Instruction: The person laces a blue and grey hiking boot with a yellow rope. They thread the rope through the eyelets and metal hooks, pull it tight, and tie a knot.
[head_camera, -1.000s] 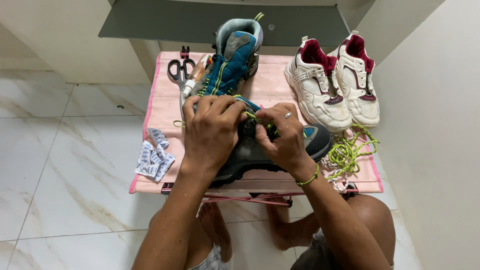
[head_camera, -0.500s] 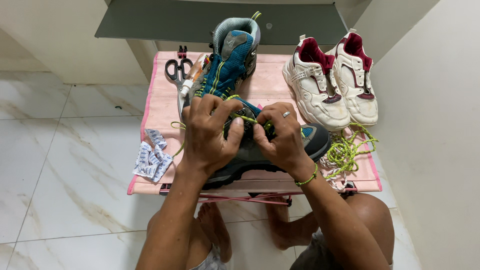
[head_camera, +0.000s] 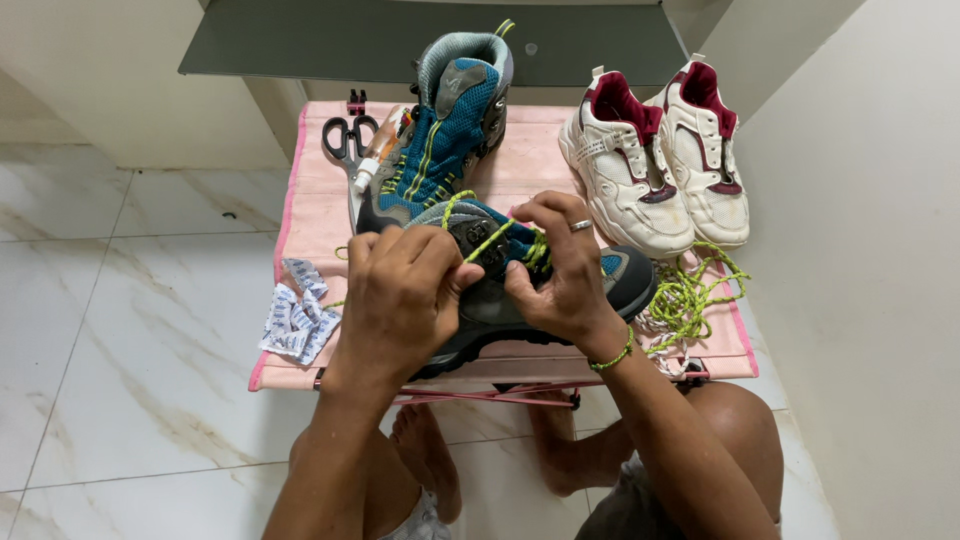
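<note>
hands lacing a teal and grey boot on a pink table

boot (head_camera: 560, 290) lying on its side across the front of the small pink table (head_camera: 300, 200), toe end toward the right, dark sole facing the person. left hand (head_camera: 400, 295) is curled over the boot's near end, fingers bent and thumb pinched against a strand of the yellow-green lace (head_camera: 490, 240). right hand (head_camera: 565, 275), with a ring on one finger and a green bracelet at the wrist, is closed round the boot's upper, fingertips pressed onto the laced part; how tightly it grips the lace itself cannot be told.

second matching boot (head_camera: 450, 125) stands upright just behind, at the back of the table. scissors (head_camera: 347, 137) with black handles lie to its left, and a small tube (head_camera: 372, 160) rests between scissors and boot. pair of white sneakers (head_camera: 655, 165) with maroon lining sits at the right rear. loose heap of yellow-green cord (head_camera: 690, 295) lies at the right front edge, just beside the boot's toe. small white packets (head_camera: 298, 320) are piled on the left front corner. bare feet and knees show beneath the table on the marble floor (head_camera: 130, 330).
</note>
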